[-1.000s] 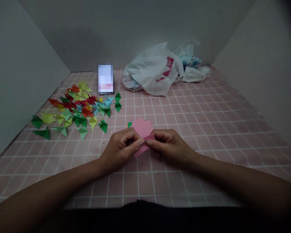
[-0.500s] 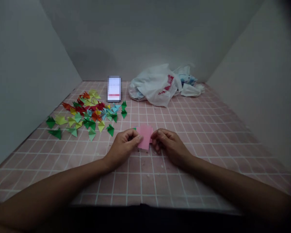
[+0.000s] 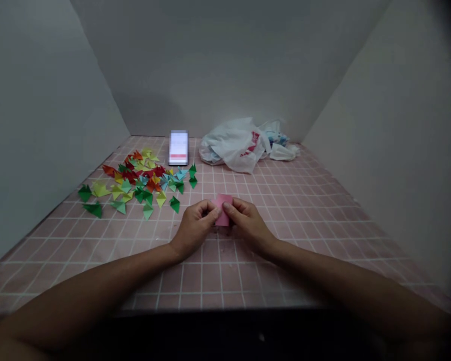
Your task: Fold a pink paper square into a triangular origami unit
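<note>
Between my two hands is a small rectangle of pink paper (image 3: 222,218), held a little above the tablecloth. My left hand (image 3: 196,223) pinches its left edge, thumb on top. My right hand (image 3: 249,223) grips the right edge, with the thumb pressed on the paper's face. The fingers behind the paper are mostly hidden. To the left lies a spread of small folded paper birds (image 3: 135,183) in green, yellow, red, orange and light blue. A dark green one (image 3: 175,204) is nearest my left hand.
A lit phone (image 3: 179,148) with a blurred screen stands near the back wall. Right of it lies a crumpled white plastic bag (image 3: 231,145) with red print, beside more crumpled wrapping (image 3: 283,150). Pale walls enclose the pink checked tablecloth (image 3: 308,240) on three sides.
My right hand has moved left and closed on the pink paper's right edge. Pink and green bits seen behind the paper are now hidden. The camera view has shifted slightly.
</note>
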{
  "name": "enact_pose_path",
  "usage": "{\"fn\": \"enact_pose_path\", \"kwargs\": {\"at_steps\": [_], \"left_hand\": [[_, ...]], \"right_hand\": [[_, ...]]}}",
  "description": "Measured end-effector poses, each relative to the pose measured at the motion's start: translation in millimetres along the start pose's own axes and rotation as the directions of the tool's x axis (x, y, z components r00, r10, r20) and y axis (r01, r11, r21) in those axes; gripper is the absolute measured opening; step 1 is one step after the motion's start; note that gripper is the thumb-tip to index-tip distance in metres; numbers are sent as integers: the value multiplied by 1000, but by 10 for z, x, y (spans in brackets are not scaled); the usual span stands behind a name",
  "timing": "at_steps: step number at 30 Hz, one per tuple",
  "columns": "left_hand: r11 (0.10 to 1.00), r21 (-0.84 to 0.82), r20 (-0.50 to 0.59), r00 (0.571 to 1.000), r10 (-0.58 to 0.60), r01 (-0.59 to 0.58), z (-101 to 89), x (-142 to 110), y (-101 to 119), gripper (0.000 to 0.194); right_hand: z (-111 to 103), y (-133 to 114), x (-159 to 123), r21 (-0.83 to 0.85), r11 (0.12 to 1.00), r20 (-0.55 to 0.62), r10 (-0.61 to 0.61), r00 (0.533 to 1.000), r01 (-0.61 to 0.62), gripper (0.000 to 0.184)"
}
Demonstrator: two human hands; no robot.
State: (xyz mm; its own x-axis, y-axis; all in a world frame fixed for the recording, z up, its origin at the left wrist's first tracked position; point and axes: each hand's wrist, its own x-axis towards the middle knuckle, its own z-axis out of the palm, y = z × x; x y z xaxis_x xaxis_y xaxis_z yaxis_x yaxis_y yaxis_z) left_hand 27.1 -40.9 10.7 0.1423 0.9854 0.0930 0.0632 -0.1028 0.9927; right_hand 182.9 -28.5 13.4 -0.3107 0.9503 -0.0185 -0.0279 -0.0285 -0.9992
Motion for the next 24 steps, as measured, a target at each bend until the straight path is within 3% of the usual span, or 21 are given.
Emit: {"fn": "enact_pose_path", "kwargs": {"at_steps": [4,7,12,15,20,24], "left_hand": [[996,50,-45,996,73,-71,-36,32,44,28],[992,76,-97,989,110,-103,-58,44,75,27],[987,85,-155,977,147,-135,-70,66,80,25],[987,85,-161,975,150,-138,-78,84,68,23],[975,153,-191,963,188,-160,-91,107,29,24],[971,181,-171,968,185,-154,-103,114,-22,22]], "right_hand": [[59,-2,94,-143,978,-71,-163,984,152,39],[109,-1,131,-134,974,-92,-197,976,184,47],[178,69,112,86,994,13,-65,998,63,38],[182,113,105,135,989,35,-73,997,68,31],[175,168,95,73,997,-23,37,999,-36,37],[159,188,76,-22,999,-2,39,999,-39,46]]}}
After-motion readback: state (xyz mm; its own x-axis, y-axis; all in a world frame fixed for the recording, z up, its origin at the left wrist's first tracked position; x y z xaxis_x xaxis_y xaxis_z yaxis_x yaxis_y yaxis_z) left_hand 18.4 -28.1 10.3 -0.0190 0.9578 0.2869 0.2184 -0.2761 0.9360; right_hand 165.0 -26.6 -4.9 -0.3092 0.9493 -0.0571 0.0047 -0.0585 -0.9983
